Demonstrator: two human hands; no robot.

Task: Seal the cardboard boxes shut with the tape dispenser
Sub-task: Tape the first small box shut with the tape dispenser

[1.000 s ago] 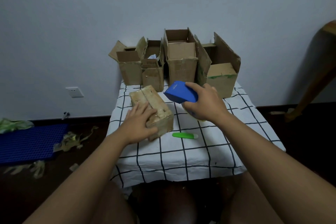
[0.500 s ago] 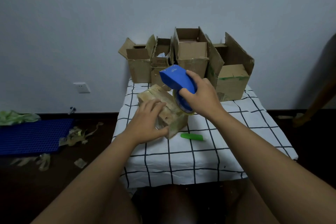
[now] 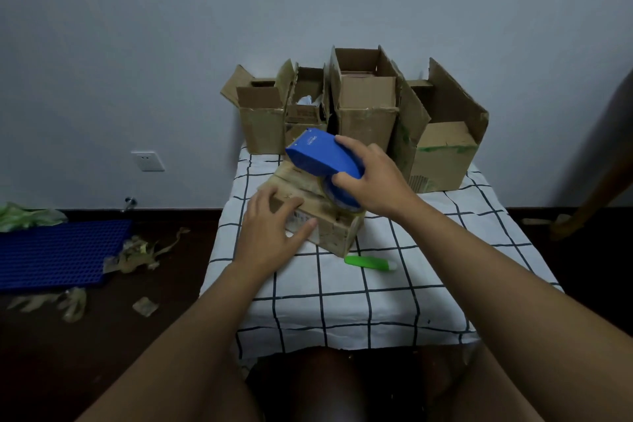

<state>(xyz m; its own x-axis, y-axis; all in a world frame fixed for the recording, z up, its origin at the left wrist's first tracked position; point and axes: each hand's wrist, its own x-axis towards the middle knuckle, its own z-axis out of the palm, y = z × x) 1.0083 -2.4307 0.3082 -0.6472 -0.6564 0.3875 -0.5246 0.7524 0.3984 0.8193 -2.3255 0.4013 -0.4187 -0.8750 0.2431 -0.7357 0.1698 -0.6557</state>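
Head view: the right hand [image 3: 371,178] grips the blue tape dispenser [image 3: 322,158], fingers curled round its body, the tape roll resting on top of the closed cardboard box [image 3: 315,212] at the middle of the checked tablecloth [image 3: 376,301]. The left hand [image 3: 270,229] lies flat on the box's near end, fingers spread and straight, pressing it down. A green cutter [image 3: 370,264] lies just beside the box's near corner. Four open boxes [image 3: 363,106] stand in a row behind, against the wall.
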